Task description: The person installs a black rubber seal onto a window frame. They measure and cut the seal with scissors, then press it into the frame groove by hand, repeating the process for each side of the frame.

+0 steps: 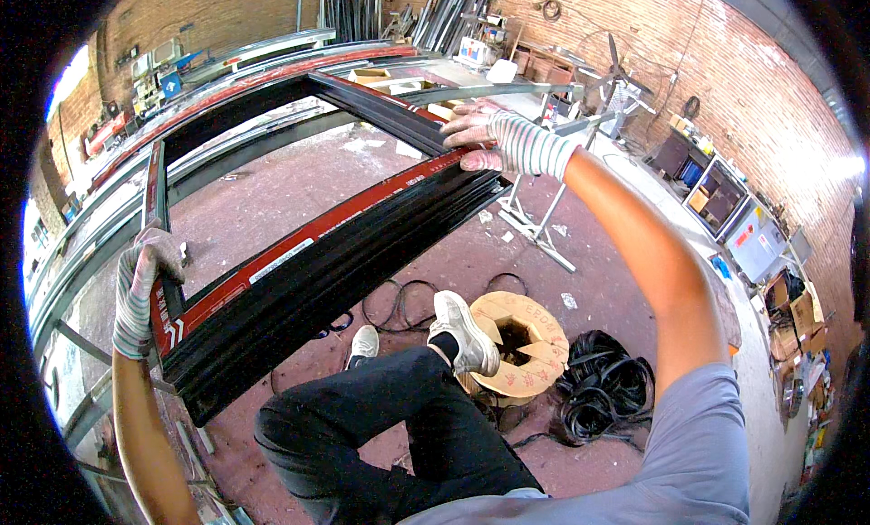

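Observation:
A rectangular black window frame [335,285] with red protective film along its faces is tilted in front of me, its near bar rising from lower left to upper right. My left hand [142,276], in a striped knit glove, is closed round the frame's left bar close to the near left corner. At the near right corner, my right hand [507,144], gloved alike, grips the frame with its fingers over the top and the thumb lower along the near bar. A white label [281,260] sticks to the red film. Part of the left fingers is hidden behind the bar.
By my shoes stand a cardboard reel [546,344] and a heap of black rubber strip [605,385]. Metal racks [313,126] with long profiles lie beyond the frame. A steel stand [541,235], a fan [619,72] and cluttered shelves [716,194] are to the right.

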{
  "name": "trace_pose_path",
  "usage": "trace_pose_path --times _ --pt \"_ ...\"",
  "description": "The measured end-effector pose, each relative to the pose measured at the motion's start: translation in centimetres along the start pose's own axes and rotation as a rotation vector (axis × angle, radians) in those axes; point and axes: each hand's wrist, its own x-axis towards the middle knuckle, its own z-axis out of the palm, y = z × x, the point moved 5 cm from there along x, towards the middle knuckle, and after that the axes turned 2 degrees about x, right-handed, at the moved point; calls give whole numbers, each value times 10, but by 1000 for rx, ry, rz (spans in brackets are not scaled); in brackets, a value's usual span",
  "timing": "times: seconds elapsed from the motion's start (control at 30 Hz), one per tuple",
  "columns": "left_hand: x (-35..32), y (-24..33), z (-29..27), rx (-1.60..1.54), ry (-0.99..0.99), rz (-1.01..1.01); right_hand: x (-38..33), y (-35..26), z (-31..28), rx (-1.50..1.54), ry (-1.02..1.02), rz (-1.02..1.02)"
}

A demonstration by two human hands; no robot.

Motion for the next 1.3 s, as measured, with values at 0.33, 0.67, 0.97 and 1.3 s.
trace_pose_path --times 0.33,0.67,0.97,1.3 --pt "1 6 7 71 -30 99 4 -20 0 -73 49 6" --pt "0 6 8 -19 60 9 70 -134 -7 67 202 -214" --pt "-5 13 7 -55 31 -56 124 -249 29 176 378 31" --pt "7 22 18 125 62 23 53 -300 -17 255 273 -148"
